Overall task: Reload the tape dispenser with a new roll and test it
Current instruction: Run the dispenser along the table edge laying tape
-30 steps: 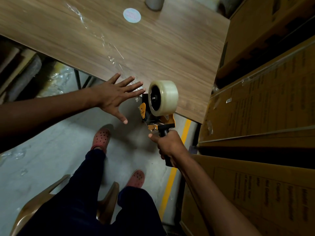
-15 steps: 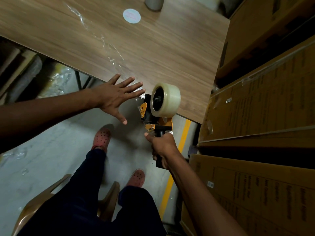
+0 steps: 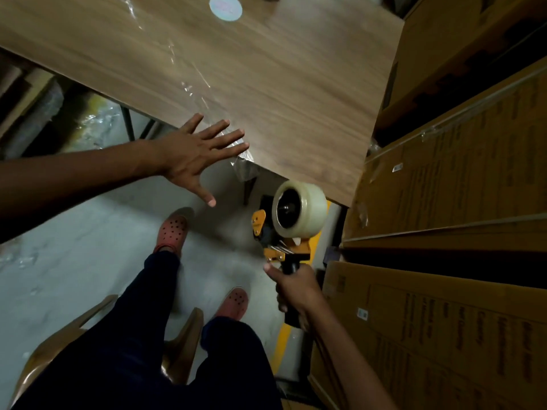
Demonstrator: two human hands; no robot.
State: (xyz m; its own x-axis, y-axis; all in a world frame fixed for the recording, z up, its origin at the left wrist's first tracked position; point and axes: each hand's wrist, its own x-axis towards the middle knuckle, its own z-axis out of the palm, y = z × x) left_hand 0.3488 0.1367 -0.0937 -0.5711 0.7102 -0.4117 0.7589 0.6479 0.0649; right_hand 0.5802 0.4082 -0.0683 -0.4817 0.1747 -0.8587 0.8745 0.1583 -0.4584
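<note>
My right hand (image 3: 296,291) grips the black handle of an orange tape dispenser (image 3: 281,244), held off the near table edge, above the floor. A full roll of clear tape (image 3: 305,208) sits on its hub. My left hand (image 3: 195,152) lies flat with fingers spread on the near edge of the wooden table (image 3: 281,93), pressing on the end of a strip of clear tape (image 3: 189,84) that runs across the tabletop toward the far left. The strip's near end hangs loose over the table edge, apart from the dispenser.
Stacked cardboard boxes (image 3: 461,179) fill the right side, close to the dispenser. A round pale sticker (image 3: 225,8) lies on the far tabletop. Below are my legs and red clogs (image 3: 173,232), a tan chair (image 3: 74,344), grey floor and a yellow floor line (image 3: 282,338).
My right hand has pulled the dispenser down and to the right, away from the table edge and the tape strip. My left hand stays flat on the table.
</note>
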